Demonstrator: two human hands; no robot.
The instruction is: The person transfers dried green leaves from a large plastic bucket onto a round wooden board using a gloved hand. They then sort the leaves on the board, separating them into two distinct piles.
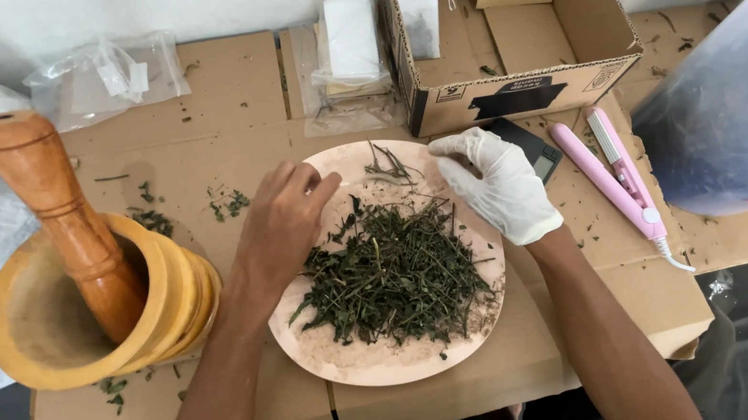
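My bare left hand (282,220) rests on the left rim of the pale plate (355,362), fingers loosely curled and gripping nothing, while my gloved right hand (498,186) sits at the far right rim with its fingers bent down, and I cannot tell whether they pinch a stem. The dried herbs (395,279) lie heaped in the middle of the plate on the cardboard-covered bench (221,143), between my two hands. To sort them well, I judge I should steady the plate with the left and pick lightly from the heap's edge, so no bits spill toward the mortar (71,322).
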